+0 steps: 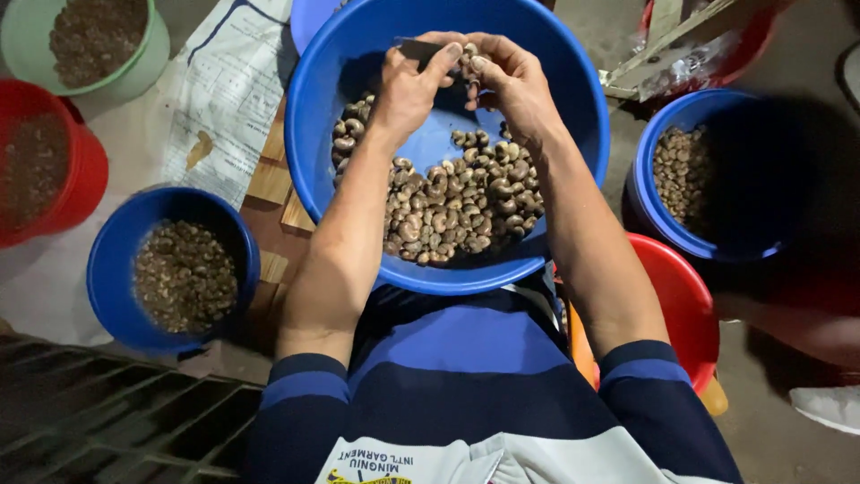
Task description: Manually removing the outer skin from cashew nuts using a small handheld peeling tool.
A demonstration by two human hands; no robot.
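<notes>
Both hands meet over the far side of the big blue basin [313,134]. The left hand [408,90] pinches a dark blade [417,51]; the right hand [511,81] closes its fingers on a nut [468,64]. The nut heap [457,202] lies along the near rim, with bare blue beneath the hands. Buckets crowd round: blue bucket [116,260] left, another blue bucket [649,206] right, a red bucket [694,314] just beside the right forearm.

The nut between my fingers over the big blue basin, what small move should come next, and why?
Probably work the small blade in the left hand into the nut pinched by the right hand. Both hands meet over the big blue basin, so anything that falls should land among the nuts below.
</notes>
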